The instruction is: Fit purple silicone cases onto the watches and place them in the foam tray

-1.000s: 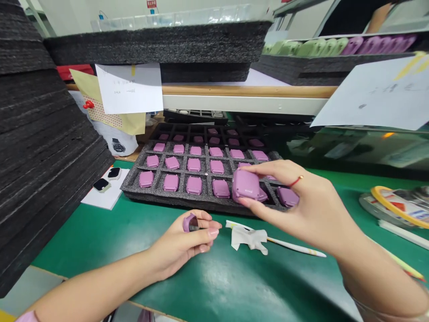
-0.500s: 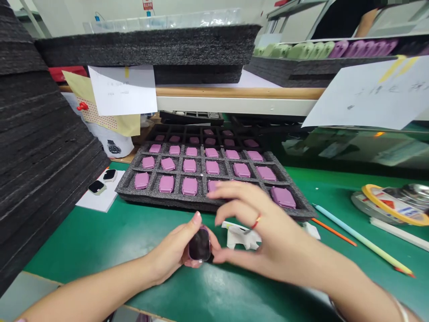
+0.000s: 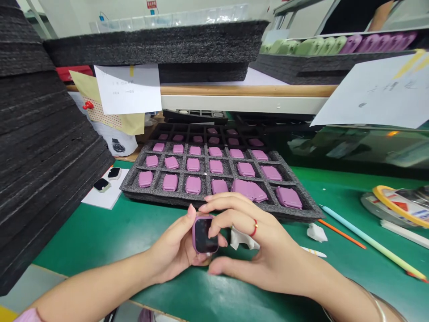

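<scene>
A purple smartwatch case [image 3: 205, 235] with a black screen rests in my left hand [image 3: 179, 243], screen facing up. My left thumb presses its left edge and the fingers curl behind it. Over the case reaches my right hand [image 3: 254, 239], fingers apart and curved, holding nothing. One of its fingertips overlaps the screen; the thumb hangs apart from the case, below right. Just beyond both hands lies a black foam tray [image 3: 161, 197] with purple cases [image 3: 193, 184] in its compartments. Crumpled white tissue [image 3: 241, 238] is partly hidden behind my right hand.
Two pale watches [image 3: 101, 185] lie on white paper [image 3: 106, 200] at left, beside stacked black foam [image 3: 47, 156]. A shelf [image 3: 241, 102] spans the back. At right are a blue-yellow pen [image 3: 375, 241], an orange stick [image 3: 342, 233] and a yellow-rimmed roll [image 3: 398, 208].
My right hand has moved left, its fingertips now at the watch case. The case is raised slightly and its screen shows more fully. The whole view has shifted a little.
</scene>
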A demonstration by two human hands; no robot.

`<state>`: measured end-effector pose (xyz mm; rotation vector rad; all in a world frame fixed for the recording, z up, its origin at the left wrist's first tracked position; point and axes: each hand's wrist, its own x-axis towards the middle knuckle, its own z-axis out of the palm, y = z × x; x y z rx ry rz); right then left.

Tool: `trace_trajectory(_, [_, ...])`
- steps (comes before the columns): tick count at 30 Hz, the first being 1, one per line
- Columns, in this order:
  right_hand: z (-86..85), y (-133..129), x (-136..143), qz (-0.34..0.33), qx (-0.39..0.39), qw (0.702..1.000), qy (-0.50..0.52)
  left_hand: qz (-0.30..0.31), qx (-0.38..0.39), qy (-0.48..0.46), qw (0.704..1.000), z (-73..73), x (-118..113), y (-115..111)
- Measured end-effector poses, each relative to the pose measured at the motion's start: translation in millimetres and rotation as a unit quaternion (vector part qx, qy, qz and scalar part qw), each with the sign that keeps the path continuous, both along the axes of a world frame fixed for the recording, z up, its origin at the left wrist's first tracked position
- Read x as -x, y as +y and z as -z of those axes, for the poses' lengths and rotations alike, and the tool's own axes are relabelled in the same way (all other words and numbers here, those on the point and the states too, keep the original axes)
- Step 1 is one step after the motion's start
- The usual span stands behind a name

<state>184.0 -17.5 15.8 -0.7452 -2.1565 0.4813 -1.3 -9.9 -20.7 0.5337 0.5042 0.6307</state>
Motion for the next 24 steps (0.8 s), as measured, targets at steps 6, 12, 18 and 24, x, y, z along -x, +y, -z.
trace_trajectory(6, [2.3,-4,7,0.019,-0.014,1.000,0.004,0.008,0.030,-0.044,0.999,-1.6,3,3])
trace_trajectory(12, [3.4,-2,10,0.072,-0.032,0.995,0.064,-0.005,0.035,-0.063,0.997,2.7,3,5])
trace_trajectory(18, [2.5,12,-2,0.166,0.155,0.922,0.314,0.005,0.000,-0.042,0.999,-2.4,4,7])
trace_trajectory(24, [5.0,18,-6,0.155,0.235,0.872,0.400,0.000,-0.007,-0.050,0.999,-4.2,6,7])
